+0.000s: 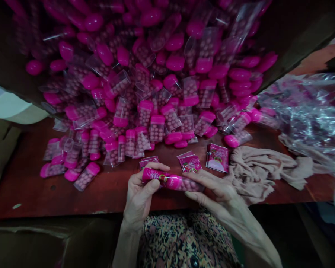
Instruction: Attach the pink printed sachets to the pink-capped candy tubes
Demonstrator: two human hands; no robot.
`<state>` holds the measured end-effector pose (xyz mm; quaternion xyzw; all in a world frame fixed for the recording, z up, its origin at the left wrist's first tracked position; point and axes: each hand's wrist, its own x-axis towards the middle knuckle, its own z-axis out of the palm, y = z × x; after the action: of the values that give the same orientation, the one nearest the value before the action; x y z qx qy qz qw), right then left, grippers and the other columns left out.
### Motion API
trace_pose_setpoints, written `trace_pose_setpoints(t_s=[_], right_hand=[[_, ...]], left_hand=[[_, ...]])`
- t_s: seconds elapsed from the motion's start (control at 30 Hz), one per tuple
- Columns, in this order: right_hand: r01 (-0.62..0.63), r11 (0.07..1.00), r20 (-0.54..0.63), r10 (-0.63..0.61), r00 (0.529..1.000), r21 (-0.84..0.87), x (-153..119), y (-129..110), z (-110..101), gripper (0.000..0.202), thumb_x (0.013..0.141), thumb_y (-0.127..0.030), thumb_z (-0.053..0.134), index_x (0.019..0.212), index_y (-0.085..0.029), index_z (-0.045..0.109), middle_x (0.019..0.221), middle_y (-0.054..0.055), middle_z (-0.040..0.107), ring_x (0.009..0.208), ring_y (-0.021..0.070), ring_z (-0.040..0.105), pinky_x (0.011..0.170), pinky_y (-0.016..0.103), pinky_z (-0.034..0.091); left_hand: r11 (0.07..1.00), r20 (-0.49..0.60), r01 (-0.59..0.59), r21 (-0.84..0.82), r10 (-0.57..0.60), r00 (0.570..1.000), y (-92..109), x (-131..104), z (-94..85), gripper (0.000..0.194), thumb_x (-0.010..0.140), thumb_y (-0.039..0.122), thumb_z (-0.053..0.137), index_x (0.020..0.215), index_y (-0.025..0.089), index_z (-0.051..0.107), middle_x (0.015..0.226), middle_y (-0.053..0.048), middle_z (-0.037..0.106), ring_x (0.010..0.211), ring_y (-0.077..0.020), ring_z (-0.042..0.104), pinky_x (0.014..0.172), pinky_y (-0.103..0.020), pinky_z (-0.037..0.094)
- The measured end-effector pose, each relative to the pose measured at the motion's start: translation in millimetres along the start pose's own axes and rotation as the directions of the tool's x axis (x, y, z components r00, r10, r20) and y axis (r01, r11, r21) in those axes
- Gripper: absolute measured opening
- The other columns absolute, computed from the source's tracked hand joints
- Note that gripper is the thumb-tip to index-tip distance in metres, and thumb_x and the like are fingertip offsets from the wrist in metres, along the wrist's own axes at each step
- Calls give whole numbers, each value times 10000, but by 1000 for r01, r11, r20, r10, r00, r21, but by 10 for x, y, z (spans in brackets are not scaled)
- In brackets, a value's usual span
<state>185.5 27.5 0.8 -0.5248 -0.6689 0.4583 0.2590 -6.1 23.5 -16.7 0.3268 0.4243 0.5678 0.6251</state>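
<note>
left hand (138, 193) is pinching the printed pink sleeve (154, 175) between thumb and fingers; right hand (223, 190) is gripping the bead-filled container (190, 185), cap towards sleeve, near the red table (80, 197). judgement: keeping both aligned, pressing lightly, is limiting creases.

the container pile (157, 128) blurs and is cut off up top, the clear plastic (318, 108) at right
</note>
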Motion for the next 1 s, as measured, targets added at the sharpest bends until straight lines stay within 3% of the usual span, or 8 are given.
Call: trace_pose_setpoints(t_s=[0.13,0.3,0.43,0.5,0.6,0.7,0.9,1.0], right_hand=[[-45,998,-7,44,999,-37,-33,12,64,362,809,-372,608,1155,-268,609,1157,56,629,1077,248,573,930,415,462],[-39,999,-7,40,999,30,-58,-1,149,383,812,-351,604,1184,-264,587,1185,56,629,1076,250,586,872,385,519],[-33,997,-55,36,998,63,-30,-32,242,375,822,-359,596,1182,-254,584,1188,66,625,1072,248,588,880,411,514],[-10,998,-108,16,994,57,-10,-60,307,349,818,-357,604,1151,-250,599,1153,62,640,1038,237,603,877,413,513],[90,994,-202,-78,976,55,13,-113,394,300,825,-308,606,1119,-244,602,1050,41,670,948,190,633,826,340,536],[207,978,-265,-193,945,23,24,-149,454,290,830,-230,598,1120,-223,590,976,37,675,889,160,639,766,269,547],[343,932,-354,-363,862,-121,22,-136,543,421,812,-88,575,1214,-205,530,931,45,643,796,138,621,722,243,550],[338,930,-389,-367,845,-145,18,-142,562,421,810,-91,576,1213,-208,539,927,52,656,791,147,632,710,248,556]], left_hand=[[988,-135,-2,157,23,991,-12,9,-9,201,669,183,719,869,174,704,864,-40,678,759,-138,598,676,-206,471],[987,-233,-5,163,43,971,-31,22,25,242,634,153,749,862,171,671,813,-21,699,677,-114,626,646,-196,496],[986,-442,-125,109,161,882,-46,41,85,407,554,87,788,891,201,590,886,3,703,701,-113,652,671,-207,515],[987,-510,-162,13,146,848,-28,40,123,505,533,97,798,972,210,574,924,-8,698,751,-126,658,703,-220,517],[985,-465,-77,-155,-4,885,29,14,175,492,541,150,796,995,183,610,921,-47,706,798,-160,663,736,-253,519],[977,-373,52,-208,-129,919,75,-24,201,366,556,158,787,903,151,672,888,-75,722,839,-199,667,787,-303,512],[935,-317,162,-314,-264,911,37,-38,186,231,588,173,777,809,146,715,867,-74,733,777,-166,665,790,-280,501],[907,-254,188,-378,-296,921,-4,-33,192,197,580,206,793,757,155,725,807,-62,735,773,-169,665,800,-283,499]])
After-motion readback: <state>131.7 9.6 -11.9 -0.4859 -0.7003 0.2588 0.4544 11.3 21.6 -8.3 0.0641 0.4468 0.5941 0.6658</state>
